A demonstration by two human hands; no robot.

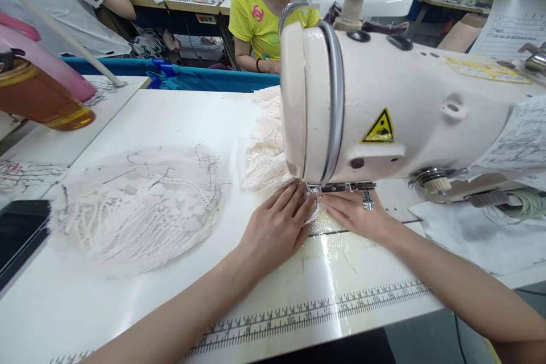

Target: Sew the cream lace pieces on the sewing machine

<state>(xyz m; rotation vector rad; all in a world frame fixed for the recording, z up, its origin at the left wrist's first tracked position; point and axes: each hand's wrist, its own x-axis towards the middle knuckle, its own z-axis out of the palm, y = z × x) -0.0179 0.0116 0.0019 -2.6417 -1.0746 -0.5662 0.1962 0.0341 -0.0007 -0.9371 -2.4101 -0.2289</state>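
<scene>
A cream sewing machine (405, 108) stands on the white table (170, 119), its head facing me. My left hand (279, 224) lies flat with fingers stretched toward the presser foot (324, 189), pressing a small pale lace piece (318, 210) under the needle area. My right hand (354, 213) rests flat on the other side of the foot, fingers extended on the same piece. Finished cream lace pieces (264, 148) pile up behind the machine head.
A heap of white lace pieces (140, 205) with dark thread ends lies to the left. A dark phone (19, 236) sits at the left edge, an amber bottle (42, 99) at upper left. A printed ruler strip (307, 313) runs along the front edge. Two people sit beyond the table.
</scene>
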